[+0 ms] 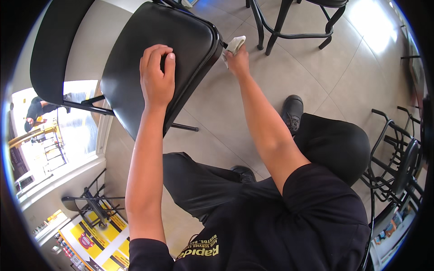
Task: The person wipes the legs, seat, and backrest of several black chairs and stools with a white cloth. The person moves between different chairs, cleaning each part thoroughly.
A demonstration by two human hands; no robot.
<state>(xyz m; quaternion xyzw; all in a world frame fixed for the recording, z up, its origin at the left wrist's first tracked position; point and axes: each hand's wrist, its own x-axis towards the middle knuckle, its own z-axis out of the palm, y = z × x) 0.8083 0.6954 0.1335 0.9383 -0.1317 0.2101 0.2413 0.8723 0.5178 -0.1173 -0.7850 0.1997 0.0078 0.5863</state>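
Note:
A black padded chair seat (135, 49) fills the upper left, with its black backrest (56, 45) further left. My left hand (157, 74) lies flat on the seat, fingers together and curled slightly over the cushion. My right hand (237, 61) is closed on a small white cloth (235, 45) and presses it against the seat's right edge. My knees and black shoes are below, crouched on the tiled floor.
Black metal stool legs (289, 27) stand at the top on the grey tiled floor (325, 77). More black chair frames (398, 158) crowd the right edge. Another folded chair (90, 203) lies at lower left near a window with a person outside.

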